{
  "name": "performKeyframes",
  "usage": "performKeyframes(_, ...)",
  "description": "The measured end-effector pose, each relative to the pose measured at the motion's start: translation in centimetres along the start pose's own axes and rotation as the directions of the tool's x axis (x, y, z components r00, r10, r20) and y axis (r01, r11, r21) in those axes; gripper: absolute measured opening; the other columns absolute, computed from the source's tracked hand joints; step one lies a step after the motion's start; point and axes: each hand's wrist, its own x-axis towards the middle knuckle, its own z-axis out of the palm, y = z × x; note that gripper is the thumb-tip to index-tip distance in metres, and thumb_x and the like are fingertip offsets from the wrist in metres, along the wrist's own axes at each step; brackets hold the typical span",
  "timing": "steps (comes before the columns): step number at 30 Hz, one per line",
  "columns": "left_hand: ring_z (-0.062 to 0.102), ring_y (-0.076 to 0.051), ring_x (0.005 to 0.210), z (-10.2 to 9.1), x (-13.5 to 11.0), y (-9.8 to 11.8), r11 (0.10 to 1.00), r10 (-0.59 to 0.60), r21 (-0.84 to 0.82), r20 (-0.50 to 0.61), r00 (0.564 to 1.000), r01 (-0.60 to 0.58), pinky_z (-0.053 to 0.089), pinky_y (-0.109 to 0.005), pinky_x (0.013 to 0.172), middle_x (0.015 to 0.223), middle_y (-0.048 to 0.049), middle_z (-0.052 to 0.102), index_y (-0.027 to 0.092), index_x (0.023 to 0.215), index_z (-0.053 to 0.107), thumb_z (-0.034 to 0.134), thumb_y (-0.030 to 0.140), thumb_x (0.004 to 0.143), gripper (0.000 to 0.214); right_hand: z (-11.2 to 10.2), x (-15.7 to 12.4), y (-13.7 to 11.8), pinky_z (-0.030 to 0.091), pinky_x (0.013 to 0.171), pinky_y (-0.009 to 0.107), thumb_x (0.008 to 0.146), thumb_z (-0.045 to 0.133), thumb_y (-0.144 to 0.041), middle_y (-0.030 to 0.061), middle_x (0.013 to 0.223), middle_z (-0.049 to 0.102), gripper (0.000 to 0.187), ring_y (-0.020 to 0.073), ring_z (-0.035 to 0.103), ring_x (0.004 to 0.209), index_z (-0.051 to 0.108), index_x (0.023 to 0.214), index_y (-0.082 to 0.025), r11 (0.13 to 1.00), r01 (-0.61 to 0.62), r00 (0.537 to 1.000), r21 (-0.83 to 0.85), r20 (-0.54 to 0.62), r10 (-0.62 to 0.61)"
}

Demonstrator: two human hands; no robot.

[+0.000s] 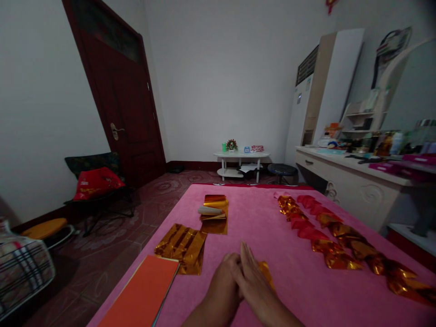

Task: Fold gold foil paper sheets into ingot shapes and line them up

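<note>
At the near middle of the bed, my left hand [226, 274] and my right hand [254, 284] are pressed together. The left fingers are curled against the right palm. My right fingers point forward, held straight and close together. A piece of gold foil paper [267, 274] sticks out past the right hand's outer side; the rest is hidden by the hands. Left of them lies a creased stack of gold foil sheets [184, 249]. Beyond it is another gold foil pile [221, 224] with a grey rolled piece [210, 210] on top.
An orange paper stack [143, 290] lies at the pink bed's [252, 213] left edge. Folded gold foil shapes [357, 252] and red ones [309, 229] run in rows at the right. A white dresser [368, 186] stands beyond them, and a chair with a red bag [98, 181] stands left.
</note>
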Motion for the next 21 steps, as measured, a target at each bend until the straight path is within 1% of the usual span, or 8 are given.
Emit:
performKeyframes(2,0.054,-0.022,0.088,-2.1,-0.3,0.4,0.997,0.072,0.021,0.042,0.997,-0.073,0.044,-0.034,0.081,0.095,-0.0082,0.065,0.017,0.093,0.07,0.065,0.023,0.072,0.023,-0.8,-0.5,1.5,0.009,0.116,0.046,0.09,0.02,-0.062,0.0141,0.154,0.009,0.084,0.0245,0.006,0.142,0.013,0.148,-0.002,0.997,0.009,1.0,-0.075,0.023,-0.007)
performKeyframes(4,0.054,-0.021,0.085,-3.2,-0.5,0.8,0.994,0.095,0.054,0.06,0.994,-0.098,0.043,-0.03,0.076,0.092,-0.0084,0.064,0.015,0.09,0.069,0.067,0.03,0.075,0.02,-1.8,-1.0,3.2,0.011,0.116,0.046,0.09,0.019,-0.062,0.0157,0.154,0.01,0.084,0.0255,0.007,0.142,0.015,0.147,0.0,0.983,0.045,0.999,-0.18,0.037,-0.039)
performKeyframes(7,0.052,-0.021,0.088,-3.3,-0.5,1.0,0.989,0.117,0.086,0.083,0.99,-0.125,0.041,-0.029,0.076,0.095,-0.0096,0.062,0.014,0.09,0.068,0.069,0.036,0.076,0.026,-3.3,-1.5,5.4,0.012,0.116,0.048,0.091,0.02,-0.059,0.0154,0.153,0.015,0.08,0.0263,0.012,0.142,0.018,0.147,-0.002,0.934,0.082,0.997,-0.348,0.035,-0.074)
performKeyframes(11,0.051,-0.021,0.09,-2.8,-0.4,0.7,0.989,0.111,0.091,0.082,0.99,-0.118,0.04,-0.029,0.077,0.098,-0.009,0.061,0.014,0.093,0.068,0.07,0.033,0.075,0.027,-3.6,-2.0,6.5,0.017,0.113,0.054,0.087,0.03,-0.061,0.0207,0.151,0.019,0.084,0.0327,0.017,0.14,0.026,0.144,0.001,0.85,0.042,0.982,-0.525,-0.136,-0.132)
performKeyframes(14,0.051,-0.021,0.09,-2.7,-0.4,0.5,0.988,0.122,0.089,0.085,0.989,-0.129,0.04,-0.029,0.076,0.098,-0.0076,0.061,0.015,0.092,0.067,0.067,0.027,0.076,0.02,-1.5,-2.4,6.0,0.025,0.109,0.059,0.084,0.039,-0.062,0.0219,0.15,0.019,0.088,0.0369,0.018,0.139,0.022,0.147,-0.002,0.768,0.201,0.902,-0.608,-0.192,-0.388)
performKeyframes(17,0.051,-0.02,0.086,-2.6,-0.5,0.5,0.985,0.129,0.109,0.067,0.989,-0.136,0.04,-0.03,0.075,0.091,-0.0074,0.06,0.015,0.085,0.066,0.06,0.02,0.077,0.012,2.1,-2.4,5.6,0.037,0.102,0.058,0.081,0.044,-0.061,0.0243,0.149,0.021,0.099,0.0386,0.027,0.136,-0.002,0.149,-0.004,0.643,0.402,0.77,-0.652,-0.14,-0.623)
performKeyframes(20,0.051,-0.02,0.083,-2.6,-0.5,0.6,0.985,0.132,0.11,0.033,0.991,-0.135,0.04,-0.031,0.076,0.088,-0.0079,0.06,0.013,0.081,0.066,0.058,0.014,0.075,0.01,5.0,-1.9,6.4,0.047,0.092,0.054,0.087,0.038,-0.045,0.0245,0.144,0.033,0.089,0.0364,0.043,0.128,-0.014,0.147,-0.003,0.603,0.38,0.689,-0.701,-0.221,-0.69)
performKeyframes(21,0.052,-0.02,0.085,-2.7,-0.6,0.6,0.985,0.142,0.094,0.042,0.989,-0.146,0.041,-0.031,0.077,0.09,-0.0081,0.061,0.014,0.083,0.066,0.059,0.014,0.074,0.011,5.4,-1.8,6.9,0.048,0.092,0.052,0.088,0.037,-0.038,0.0232,0.143,0.036,0.085,0.0351,0.045,0.126,-0.013,0.147,-0.004,0.6,0.352,0.679,-0.718,-0.245,-0.692)
